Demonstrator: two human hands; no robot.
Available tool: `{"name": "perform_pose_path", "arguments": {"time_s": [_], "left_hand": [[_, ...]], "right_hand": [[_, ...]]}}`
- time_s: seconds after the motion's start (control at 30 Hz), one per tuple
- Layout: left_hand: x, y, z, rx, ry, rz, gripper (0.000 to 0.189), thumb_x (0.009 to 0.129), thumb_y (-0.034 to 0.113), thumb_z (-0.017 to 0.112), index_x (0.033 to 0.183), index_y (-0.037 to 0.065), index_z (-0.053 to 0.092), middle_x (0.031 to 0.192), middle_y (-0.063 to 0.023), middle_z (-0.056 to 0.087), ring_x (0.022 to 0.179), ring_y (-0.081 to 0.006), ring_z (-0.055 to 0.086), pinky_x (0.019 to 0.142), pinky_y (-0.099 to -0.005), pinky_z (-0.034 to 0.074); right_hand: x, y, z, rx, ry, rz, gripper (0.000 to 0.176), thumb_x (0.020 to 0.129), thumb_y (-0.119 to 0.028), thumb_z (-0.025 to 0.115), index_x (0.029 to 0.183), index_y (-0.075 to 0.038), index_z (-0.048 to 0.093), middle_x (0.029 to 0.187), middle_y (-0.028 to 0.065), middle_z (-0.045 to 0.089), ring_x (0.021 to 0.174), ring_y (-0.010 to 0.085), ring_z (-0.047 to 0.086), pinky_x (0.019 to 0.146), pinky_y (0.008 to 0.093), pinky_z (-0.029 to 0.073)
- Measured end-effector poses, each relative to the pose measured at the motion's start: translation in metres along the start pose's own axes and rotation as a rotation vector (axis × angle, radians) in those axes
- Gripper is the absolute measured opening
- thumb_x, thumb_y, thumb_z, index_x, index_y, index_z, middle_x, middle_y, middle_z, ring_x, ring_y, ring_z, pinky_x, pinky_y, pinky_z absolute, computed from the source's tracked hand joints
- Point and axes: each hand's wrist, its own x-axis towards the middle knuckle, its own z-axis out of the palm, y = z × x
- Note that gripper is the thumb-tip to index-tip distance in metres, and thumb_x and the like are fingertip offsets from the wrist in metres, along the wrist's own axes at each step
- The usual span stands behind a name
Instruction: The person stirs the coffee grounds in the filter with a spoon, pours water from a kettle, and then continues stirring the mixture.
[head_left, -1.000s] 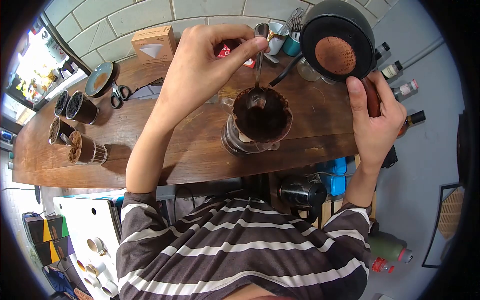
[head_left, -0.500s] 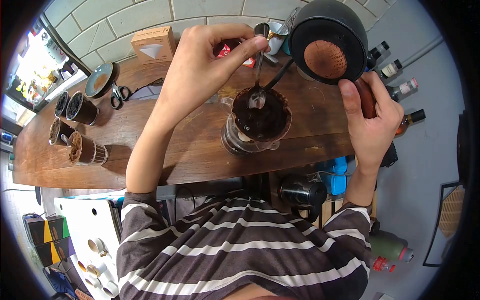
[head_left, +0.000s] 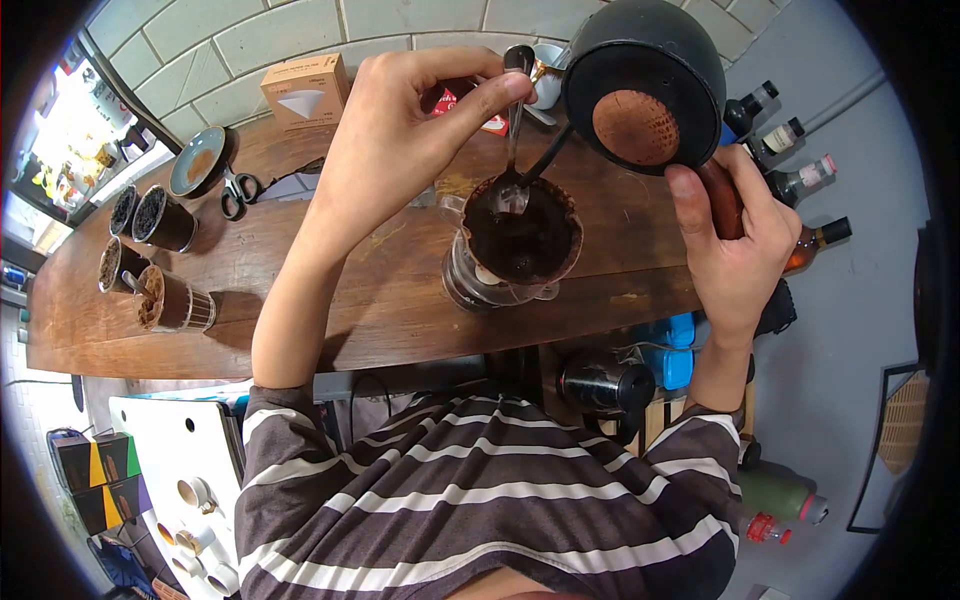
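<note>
Head view, clock positions taken about the dripper (head_left: pixel 552 262). The dripper, lined and holding dark, wet contents, sits atop a glass server (head_left: pixel 462 283) on the wooden table (head_left: pixel 380 320). The left hand (head_left: pixel 425 120), at 11 o'clock, pinches the upper handle of a spoon (head_left: pixel 513 135) between thumb and fingers; the spoon's bowl lies within the dripper, toward its 11 o'clock side. The right hand (head_left: pixel 742 235), at 3 o'clock and well apart from the dripper, grips the brown handle of a black kettle (head_left: pixel 690 50). The kettle is tilted at 1 o'clock, its spout reaching the dripper near the spoon. A box (head_left: pixel 305 95) stands at 10 o'clock; scissors (head_left: pixel 238 193) lie at 9 o'clock.
</note>
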Motion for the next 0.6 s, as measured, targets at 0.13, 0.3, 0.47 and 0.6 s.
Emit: {"name": "perform_pose_path", "arguments": {"time_s": [0.13, 0.3, 0.47, 0.6], "left_hand": [[0.0, 0.001, 0.0, 0.002, -0.007, -0.004, 0.024, 0.092, 0.02, 0.069, 0.096, -0.003, 0.071, 0.077, 0.0007, 0.064, 0.074, -0.0043, 0.053, 0.068, -0.0221, 0.043], [0.002, -0.009, 0.003, 0.014, 0.064, 0.139, 0.024, 0.091, 0.025, 0.069, 0.092, 0.002, 0.074, 0.066, -0.0067, 0.067, 0.06, -0.0069, 0.057, 0.057, -0.0247, 0.045], [0.003, -0.011, 0.004, -0.025, 0.084, 0.174, 0.024, 0.091, 0.026, 0.069, 0.091, 0.002, 0.074, 0.067, -0.0062, 0.067, 0.059, -0.0068, 0.055, 0.055, -0.0249, 0.043], [0.008, -0.016, -0.001, -0.079, -0.054, 0.154, 0.024, 0.091, 0.025, 0.068, 0.09, 0.001, 0.074, 0.072, -0.0032, 0.068, 0.065, -0.006, 0.055, 0.061, -0.024, 0.044]], "right_hand": [[0.0, -0.004, 0.0, 0.007, -0.01, 0.019, 0.033, 0.08, -0.029, 0.081, 0.082, -0.002, 0.062, 0.063, 0.0068, 0.062, 0.051, 0.0154, 0.057, 0.052, 0.0255, 0.045], [0.001, -0.004, 0.004, 0.0, 0.025, -0.066, 0.032, 0.079, -0.028, 0.082, 0.082, -0.002, 0.063, 0.064, 0.0062, 0.063, 0.052, 0.0157, 0.058, 0.052, 0.0255, 0.046], [0.001, -0.004, 0.002, 0.003, 0.024, -0.047, 0.031, 0.079, -0.026, 0.082, 0.083, -0.001, 0.063, 0.065, 0.0067, 0.064, 0.053, 0.0147, 0.058, 0.053, 0.0249, 0.046], [0.0, -0.002, 0.0, 0.015, 0.08, 0.024, 0.03, 0.08, -0.024, 0.081, 0.084, -0.001, 0.063, 0.064, 0.0065, 0.063, 0.053, 0.0129, 0.058, 0.053, 0.0244, 0.046]]}}
